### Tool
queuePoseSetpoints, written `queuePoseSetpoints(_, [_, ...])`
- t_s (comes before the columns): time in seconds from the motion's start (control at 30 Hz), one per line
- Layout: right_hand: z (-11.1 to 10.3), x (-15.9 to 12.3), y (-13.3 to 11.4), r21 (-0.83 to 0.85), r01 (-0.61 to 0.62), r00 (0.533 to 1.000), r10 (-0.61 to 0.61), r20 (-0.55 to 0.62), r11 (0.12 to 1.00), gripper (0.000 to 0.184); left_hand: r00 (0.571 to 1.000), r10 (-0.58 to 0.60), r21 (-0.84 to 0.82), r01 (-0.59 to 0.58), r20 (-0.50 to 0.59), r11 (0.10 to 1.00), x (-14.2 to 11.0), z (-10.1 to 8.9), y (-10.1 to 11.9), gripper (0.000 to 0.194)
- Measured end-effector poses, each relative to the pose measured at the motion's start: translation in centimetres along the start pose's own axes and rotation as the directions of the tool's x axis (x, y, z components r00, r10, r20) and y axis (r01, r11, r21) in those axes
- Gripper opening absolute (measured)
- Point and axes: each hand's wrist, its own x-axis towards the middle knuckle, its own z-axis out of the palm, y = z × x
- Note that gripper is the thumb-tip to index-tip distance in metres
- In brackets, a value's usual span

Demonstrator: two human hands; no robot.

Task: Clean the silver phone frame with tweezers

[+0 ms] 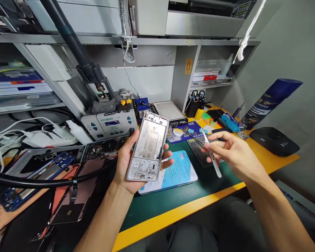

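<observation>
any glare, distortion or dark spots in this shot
In the head view, the silver rectangular metal phone frame in the bare left hand is bright, with a pale sheen across its middle; also in the head view, the tall blue-and-black spray can leans outward, probably wide-angle stretch, and the space below the table's yellow front edge is dark.

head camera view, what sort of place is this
Probably an electronics repair bench, likely for phones: the left hand holds an opened phone frame, the right hand holds silver tweezers, and a grey control unit with a display stands behind.
</observation>
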Motion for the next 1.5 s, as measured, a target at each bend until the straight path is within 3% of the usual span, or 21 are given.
queuePoseSetpoints(0.07, [0.2, -1.4, -0.9, 0.165, 0.031, 1.000, -0.031, 0.001, 0.986, 0.051, 0.999, 0.027, 0.003, -0.027, -0.022, 1.000, 0.0, 0.0, -0.1, 0.059])
queuePoseSetpoints(0.23, [1.7, -4.1, -2.0, 0.446, -0.012, 0.994, -0.039, 0.104, 0.895, 0.018, 0.992, 0.105, 0.026, -0.104, -0.062, 0.994, -0.3, 0.1, -0.3, 0.058])
queuePoseSetpoints(0.37, [2.9, -4.9, -2.3, 0.609, -0.076, 0.973, -0.074, 0.218, 0.790, 0.027, 0.987, 0.132, 0.039, -0.129, -0.089, 0.991, -0.4, 0.3, -0.3, 0.058])
queuePoseSetpoints(0.5, [4.8, -5.1, -2.0, 0.719, -0.134, 0.947, -0.126, 0.296, 0.682, 0.021, 0.980, 0.157, 0.043, -0.153, -0.123, 0.987, -0.4, 0.6, -0.3, 0.057])
queuePoseSetpoints(0.73, [7.8, -5.2, -0.8, 0.497, 0.140, 0.969, -0.221, 0.107, 0.856, 0.014, 0.962, 0.237, 0.109, -0.223, -0.136, 0.969, -0.6, 0.6, -0.6, 0.055])
queuePoseSetpoints(0.9, [8.3, -5.0, -0.9, 0.403, 0.260, 0.951, -0.306, 0.053, 0.878, 0.012, 0.961, 0.268, 0.128, -0.257, -0.072, 0.958, -0.5, 0.6, -0.5, 0.061])
queuePoseSetpoints(1.3, [8.6, -4.9, -0.7, 0.389, 0.197, 0.966, -0.245, 0.078, 0.900, 0.011, 0.962, 0.272, 0.185, -0.263, -0.021, 0.947, -0.7, 0.5, -0.6, 0.060])
queuePoseSetpoints(1.5, [8.3, -4.6, -0.9, 0.362, 0.236, 0.955, -0.284, 0.084, 0.902, 0.011, 0.959, 0.281, 0.200, -0.272, -0.020, 0.941, -0.5, 0.6, -0.5, 0.061])
